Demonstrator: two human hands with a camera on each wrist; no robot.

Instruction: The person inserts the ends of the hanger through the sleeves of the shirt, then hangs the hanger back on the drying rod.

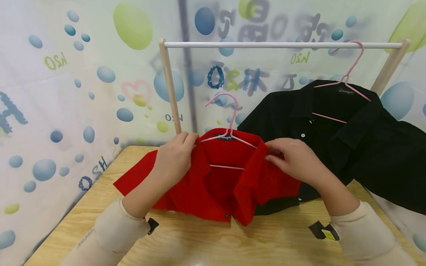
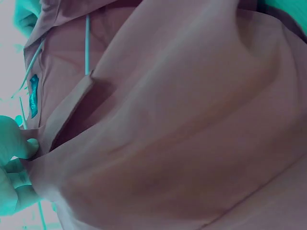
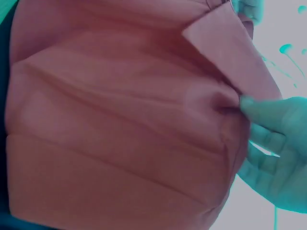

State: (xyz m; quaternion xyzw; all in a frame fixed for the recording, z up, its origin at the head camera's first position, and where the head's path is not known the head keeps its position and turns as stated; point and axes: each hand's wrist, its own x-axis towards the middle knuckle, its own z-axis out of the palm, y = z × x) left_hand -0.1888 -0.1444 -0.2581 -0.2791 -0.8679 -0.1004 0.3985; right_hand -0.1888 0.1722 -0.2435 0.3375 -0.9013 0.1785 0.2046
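A red short-sleeved shirt [image 1: 189, 188] with a collar and dark buttons is held up over the table, its front partly open. Inside its neck sits a pink hanger [image 1: 234, 107], the hook standing free above the collar and the lower bar showing across the opening. My left hand [image 1: 176, 157] pinches the shirt at the shoulder beside the collar. On the other side, my right hand [image 1: 294, 159] pinches the opposite shoulder between thumb and fingers. Both wrist views show fingertips gripping the cloth [image 2: 144, 124] near the collar [image 3: 230, 52].
A rack with a white rail [image 1: 266, 45] and wooden posts stands behind. From its right end hangs a black shirt [image 1: 283, 114] on a pink hanger [image 1: 354, 66], partly behind the red one. The wooden table [image 1: 199, 244] lies below, with a patterned curtain [image 1: 83, 92] behind it.
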